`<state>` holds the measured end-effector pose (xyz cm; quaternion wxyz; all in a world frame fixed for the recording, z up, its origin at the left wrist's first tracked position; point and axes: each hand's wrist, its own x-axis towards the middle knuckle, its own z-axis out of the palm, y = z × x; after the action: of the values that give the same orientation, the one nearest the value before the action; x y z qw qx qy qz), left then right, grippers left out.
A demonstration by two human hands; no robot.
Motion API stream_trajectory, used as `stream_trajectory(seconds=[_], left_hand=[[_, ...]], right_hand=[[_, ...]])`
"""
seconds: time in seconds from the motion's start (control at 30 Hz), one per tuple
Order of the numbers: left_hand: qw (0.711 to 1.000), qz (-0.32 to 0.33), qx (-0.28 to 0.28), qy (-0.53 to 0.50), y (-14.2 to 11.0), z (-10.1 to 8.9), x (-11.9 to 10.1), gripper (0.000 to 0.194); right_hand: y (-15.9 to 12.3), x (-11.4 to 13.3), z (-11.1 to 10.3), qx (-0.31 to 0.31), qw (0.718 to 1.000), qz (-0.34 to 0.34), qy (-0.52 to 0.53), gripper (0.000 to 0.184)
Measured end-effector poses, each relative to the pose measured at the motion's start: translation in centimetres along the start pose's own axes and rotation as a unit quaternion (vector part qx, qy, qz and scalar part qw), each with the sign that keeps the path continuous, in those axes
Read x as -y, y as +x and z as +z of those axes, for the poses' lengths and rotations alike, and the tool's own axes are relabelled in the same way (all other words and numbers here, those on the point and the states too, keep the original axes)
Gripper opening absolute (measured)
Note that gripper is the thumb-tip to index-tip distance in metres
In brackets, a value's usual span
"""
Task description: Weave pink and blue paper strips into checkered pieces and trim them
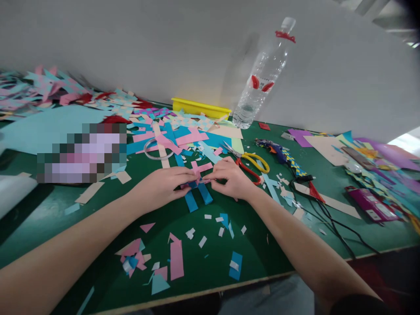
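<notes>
The pink paper strips (pixel 196 168), pinched in the fingertips of both the left hand (pixel 160 183) and right hand (pixel 229 177), with blue strips (pixel 205 194) projecting just below the grip, should handle as light, pliable, easily creased stock, best held at the crossing.

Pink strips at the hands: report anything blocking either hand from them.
Nothing visible does: the left hand and right hand have their fingertips right at the pink strips. The scissors lie beyond the right hand, not between.

Soft light (upper-right corner dark)
</notes>
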<state>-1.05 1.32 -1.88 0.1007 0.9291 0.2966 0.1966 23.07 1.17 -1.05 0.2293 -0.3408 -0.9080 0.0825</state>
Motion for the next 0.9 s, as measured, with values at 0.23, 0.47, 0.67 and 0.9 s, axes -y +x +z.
stream_trajectory(seconds=[0.23,0.47,0.67,0.9], left_hand=[[1.0,-0.001,0.012,0.009,0.1,-0.13,-0.17,0.031],[1.0,0.002,0.017,0.003,0.06,-0.24,-0.25,0.031],[1.0,-0.003,0.015,0.0,0.15,-0.17,-0.18,0.032],[1.0,0.001,0.015,0.004,0.03,-0.08,-0.04,0.032]], right_hand=[[0.08,0.09,-0.24,0.053,0.996,-0.043,-0.05,0.025],[0.07,0.19,-0.54,0.053,0.998,0.008,0.017,0.024],[0.02,0.29,-0.41,0.031,0.999,0.005,0.01,0.019],[0.09,0.03,-0.33,0.053,0.999,-0.002,0.002,0.017]])
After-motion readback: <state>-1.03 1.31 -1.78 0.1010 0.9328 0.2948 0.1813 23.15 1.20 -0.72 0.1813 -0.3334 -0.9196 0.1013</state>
